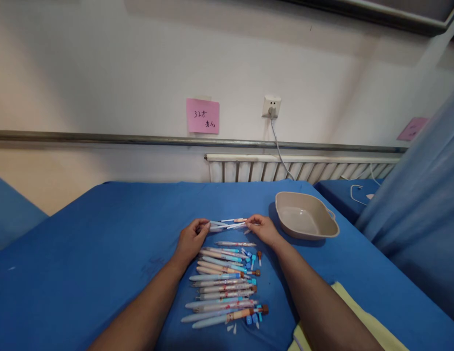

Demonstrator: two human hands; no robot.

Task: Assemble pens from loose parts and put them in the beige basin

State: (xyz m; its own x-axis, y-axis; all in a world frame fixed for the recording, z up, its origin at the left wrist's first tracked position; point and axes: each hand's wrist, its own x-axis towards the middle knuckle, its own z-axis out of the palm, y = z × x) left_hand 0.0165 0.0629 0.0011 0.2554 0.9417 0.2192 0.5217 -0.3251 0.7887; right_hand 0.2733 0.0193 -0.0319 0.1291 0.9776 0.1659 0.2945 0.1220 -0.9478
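My left hand (191, 240) and my right hand (262, 229) rest on a blue cloth (102, 243), each pinching one end of a small bundle of pen parts (228, 224) held level between them. Just below the bundle lies a single pen (236, 243). Nearer to me, between my forearms, several pens (223, 287) in pale blue, white and orange lie in a row, with loose blue and brown caps (253, 263) at their right ends.
A beige, empty dish (324, 233) sits on the cloth to the right of my right hand. A yellow cloth (358, 317) lies at the near right. Behind are a radiator (300, 168), a wall socket with cable (271, 107) and a pink note (202, 116).
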